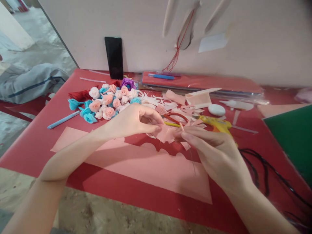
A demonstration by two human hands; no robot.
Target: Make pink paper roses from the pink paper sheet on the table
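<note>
Pinching small pink paper piece (165, 134) mid-frame, just right of center, above the table. Left hand (129, 123) clamped on its left side, thumb against fingers. Right hand (218, 154) closed at its right end, fingertips bunched; whether also gripping thin wire (193, 161), dangling just below, cannot tell. Hands near each other, joined only by the piece.

Below, across lower center: long pink sheet (146, 167), scalloped along part of upper edge, flat on red table (102, 180). Left of center: heap of paper flowers (107, 101) in pink, white, blue, red, purple. Just behind the hands: pink and white paper scraps (170, 103), red-handled tool (181, 116) partly hidden, yellow stick-like item (172, 124). Right of center: yellow glue gun (218, 123), white oval object (216, 110). At right edge: green sheet (292, 138), with black cable (264, 162) nearby.

Upper left of center: dark phone (114, 58), upright against pale panel (143, 26). Upper center: blue pen (161, 77) on red plastic-wrapped pack (209, 84); red cords (177, 50) hanging above. Left: light blue pen (63, 119) on table; beyond, gray-clothed part of another person (36, 81).
</note>
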